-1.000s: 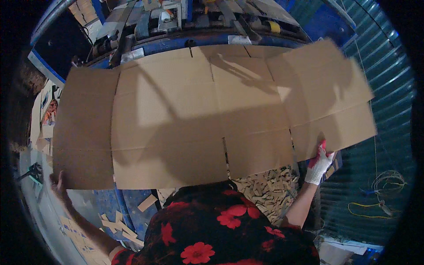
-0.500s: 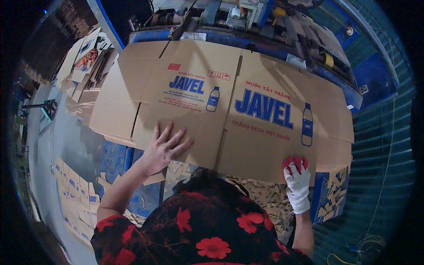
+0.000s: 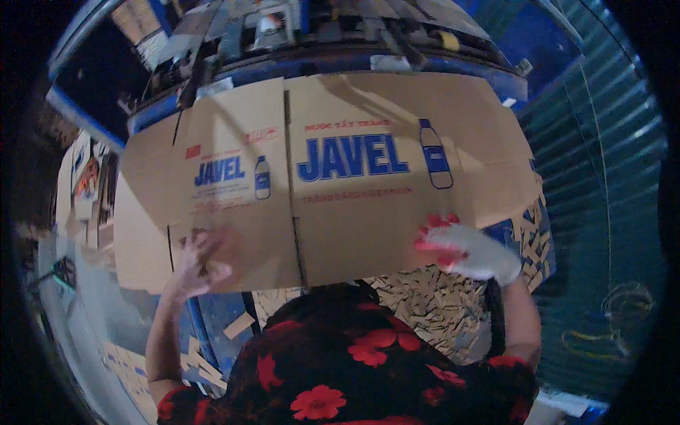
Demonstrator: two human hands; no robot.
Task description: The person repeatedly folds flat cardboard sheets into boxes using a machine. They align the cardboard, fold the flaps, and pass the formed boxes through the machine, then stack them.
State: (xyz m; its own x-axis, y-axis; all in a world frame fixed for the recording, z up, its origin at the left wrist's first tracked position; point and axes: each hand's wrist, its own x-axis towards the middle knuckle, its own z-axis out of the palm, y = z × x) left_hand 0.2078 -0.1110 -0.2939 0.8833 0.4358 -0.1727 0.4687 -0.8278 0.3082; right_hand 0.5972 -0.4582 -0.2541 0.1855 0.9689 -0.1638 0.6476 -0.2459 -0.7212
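Observation:
A large flattened cardboard box [image 3: 354,234] lies in front of me, printed with blue lettering, red lines and bottle drawings. Dark slots divide it into panels. My bare left hand [image 3: 202,263] is at its near left part, the fingers apart and blurred by motion. At the near right edge is my right hand [image 3: 471,249], in a white glove with red fingertips. Its fingers are spread over the board and somewhat smeared. Neither hand visibly grips the box; whether the fingertips press on it I cannot tell.
Beyond the box stands a blue-framed machine [image 3: 333,49] with metal bars. Small cardboard scraps [image 3: 432,301] are heaped below the near edge. More cardboard [image 3: 85,184] is stacked at the left. A corrugated green wall [image 3: 595,184] rises on the right.
The view has swung right, so the box appears further left and turned slightly. My right hand has come inward, its forearm now angled left; my left hand's fingers are less flat.

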